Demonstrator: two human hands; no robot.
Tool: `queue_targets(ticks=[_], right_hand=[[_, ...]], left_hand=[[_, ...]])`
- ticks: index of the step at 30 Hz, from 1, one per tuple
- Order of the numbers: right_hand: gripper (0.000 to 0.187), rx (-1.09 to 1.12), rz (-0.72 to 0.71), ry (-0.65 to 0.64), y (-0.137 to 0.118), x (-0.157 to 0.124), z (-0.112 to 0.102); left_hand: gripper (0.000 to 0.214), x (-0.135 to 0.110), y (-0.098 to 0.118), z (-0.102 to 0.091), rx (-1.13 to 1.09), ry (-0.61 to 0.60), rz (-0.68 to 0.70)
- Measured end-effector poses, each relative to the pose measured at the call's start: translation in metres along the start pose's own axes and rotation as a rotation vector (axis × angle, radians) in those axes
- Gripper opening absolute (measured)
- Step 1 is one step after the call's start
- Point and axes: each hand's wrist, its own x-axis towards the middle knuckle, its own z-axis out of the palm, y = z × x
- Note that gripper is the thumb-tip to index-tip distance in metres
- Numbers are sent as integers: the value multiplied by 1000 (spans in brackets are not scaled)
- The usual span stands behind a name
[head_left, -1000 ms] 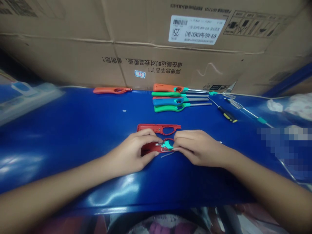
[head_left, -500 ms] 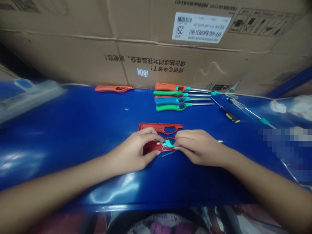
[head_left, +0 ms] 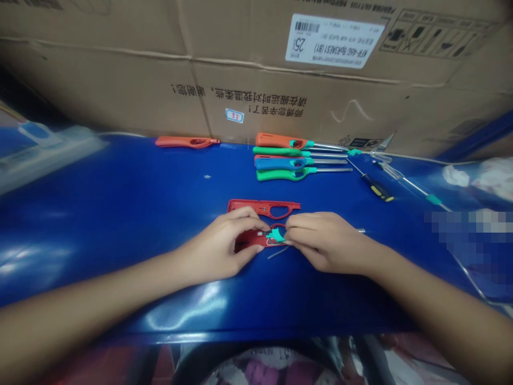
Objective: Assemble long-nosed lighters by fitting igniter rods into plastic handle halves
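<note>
My left hand [head_left: 230,240] grips a red lighter half-shell [head_left: 246,240] by its edges, thumb on the near side and fingers on the far side. In the shell sits a teal trigger [head_left: 276,234] with a small dark part and thin pale wires beside it. My right hand [head_left: 315,240] is closed at the shell's right end, its fingertips pinching at the trigger's edge; exactly what they hold is hidden. A metal tip [head_left: 362,231] shows past that hand. Just beyond lies the other red half-shell [head_left: 240,203]. A thin grey tube [head_left: 277,253] rests on the near side.
Several assembled lighters [head_left: 276,162] lie at the back, with a screwdriver [head_left: 377,187] to their right. An orange lighter shell [head_left: 186,141] lies back left, and tiny pins [head_left: 207,176] are nearer. Behind stands a large cardboard box [head_left: 132,80]. A metal rod with a teal piece [head_left: 433,199] lies right.
Both hands stay almost in place. The teal trigger has shifted very slightly, and the grey tube's angle has changed a little. The camera view has moved slightly.
</note>
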Motion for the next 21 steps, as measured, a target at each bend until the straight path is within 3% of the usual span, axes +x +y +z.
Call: queue_targets(ticks=[10, 15, 21], right_hand=[[18, -179, -55, -32, -6, 3, -3], [13, -287, -87, -78, -13, 4, -4], [15, -243, -27, -70, -14, 4, -7]], left_hand=[[25, 0, -2, 2, 31, 29, 30], [39, -1, 0, 0, 87, -1, 118], [43, -5, 5, 3, 463, -125, 251]])
